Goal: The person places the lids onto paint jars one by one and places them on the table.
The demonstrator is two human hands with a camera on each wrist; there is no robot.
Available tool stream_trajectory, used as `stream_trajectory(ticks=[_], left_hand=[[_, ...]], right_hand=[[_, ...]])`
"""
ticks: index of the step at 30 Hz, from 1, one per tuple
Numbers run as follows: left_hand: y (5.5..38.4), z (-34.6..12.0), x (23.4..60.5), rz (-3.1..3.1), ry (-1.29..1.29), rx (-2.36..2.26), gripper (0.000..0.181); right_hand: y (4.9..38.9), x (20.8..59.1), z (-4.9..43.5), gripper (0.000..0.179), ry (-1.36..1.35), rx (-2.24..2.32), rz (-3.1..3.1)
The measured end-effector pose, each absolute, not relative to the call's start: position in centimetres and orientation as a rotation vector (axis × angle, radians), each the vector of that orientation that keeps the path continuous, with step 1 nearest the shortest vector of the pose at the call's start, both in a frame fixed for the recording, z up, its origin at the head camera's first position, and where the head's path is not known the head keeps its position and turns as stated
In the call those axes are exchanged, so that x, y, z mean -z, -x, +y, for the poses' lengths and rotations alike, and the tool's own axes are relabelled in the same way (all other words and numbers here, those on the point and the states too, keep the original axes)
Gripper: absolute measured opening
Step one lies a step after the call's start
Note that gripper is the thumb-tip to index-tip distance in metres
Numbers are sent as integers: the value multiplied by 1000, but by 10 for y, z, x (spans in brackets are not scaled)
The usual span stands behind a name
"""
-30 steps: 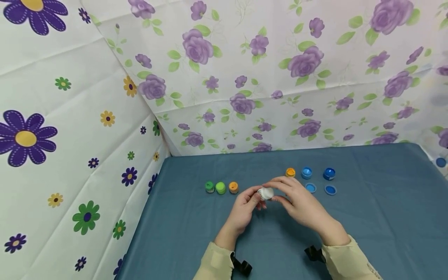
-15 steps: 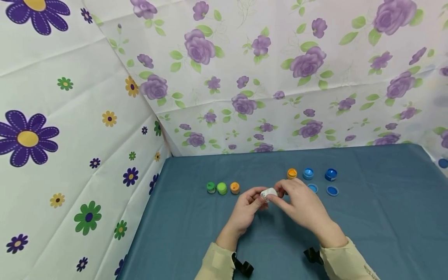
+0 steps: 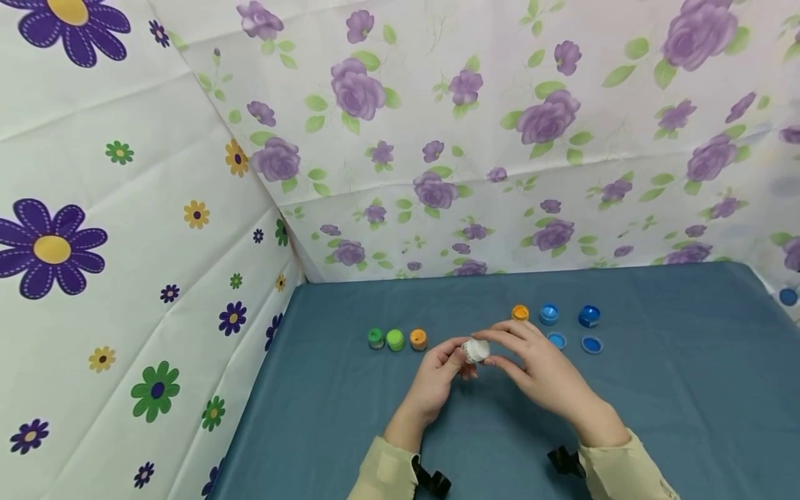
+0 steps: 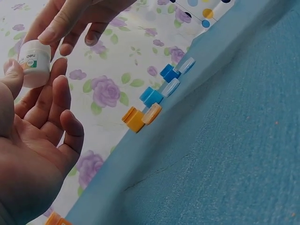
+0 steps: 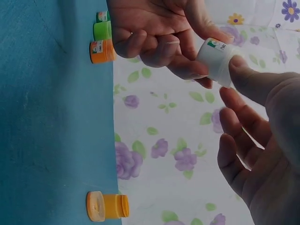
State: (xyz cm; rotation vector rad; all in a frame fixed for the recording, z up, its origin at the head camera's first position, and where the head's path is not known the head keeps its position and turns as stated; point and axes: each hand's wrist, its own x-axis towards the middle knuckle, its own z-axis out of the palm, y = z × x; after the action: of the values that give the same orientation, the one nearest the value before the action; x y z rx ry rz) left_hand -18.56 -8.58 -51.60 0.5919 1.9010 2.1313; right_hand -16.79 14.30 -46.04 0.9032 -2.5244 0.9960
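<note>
A small white paint jar point(image 3: 476, 351) with a white lid is held up above the table between both hands. My left hand point(image 3: 432, 378) grips its body between thumb and fingers, label showing in the left wrist view. At the jar's lid point(image 5: 227, 72), the thumb and index finger of my right hand point(image 3: 540, 371) pinch from either side; its other fingers lie away from the jar. Behind the right hand stand an uncapped yellow jar point(image 3: 520, 312), a light blue jar point(image 3: 548, 314) and a dark blue jar point(image 3: 589, 316).
Two blue lids point(image 3: 592, 345) lie before the blue jars; a yellow lid point(image 4: 152, 114) lies by the yellow jar. Left of the hands stand capped dark green point(image 3: 376, 338), light green point(image 3: 395, 339) and orange point(image 3: 418, 339) jars. A floral cloth point(image 3: 375, 160) hangs behind the blue-grey table point(image 3: 312, 417).
Half a second ago my right fingers were bunched and turned at the lid; now they are spread out again around it. The left hand keeps its hold on the jar.
</note>
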Motion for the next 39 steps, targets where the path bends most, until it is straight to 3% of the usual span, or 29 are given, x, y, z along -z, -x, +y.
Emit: stream_trajectory(ticks=[11, 19, 39], left_hand=[[181, -86, 521, 1851, -629, -2152, 41], [182, -86, 519, 1785, -668, -2264, 47], [184, -87, 522, 1779, -727, -2337, 52]], right_hand=[[164, 465, 132, 16, -709, -926, -2654], [164, 464, 128, 30, -692, -877, -2729], [166, 463, 122, 31, -661, -984, -2721]])
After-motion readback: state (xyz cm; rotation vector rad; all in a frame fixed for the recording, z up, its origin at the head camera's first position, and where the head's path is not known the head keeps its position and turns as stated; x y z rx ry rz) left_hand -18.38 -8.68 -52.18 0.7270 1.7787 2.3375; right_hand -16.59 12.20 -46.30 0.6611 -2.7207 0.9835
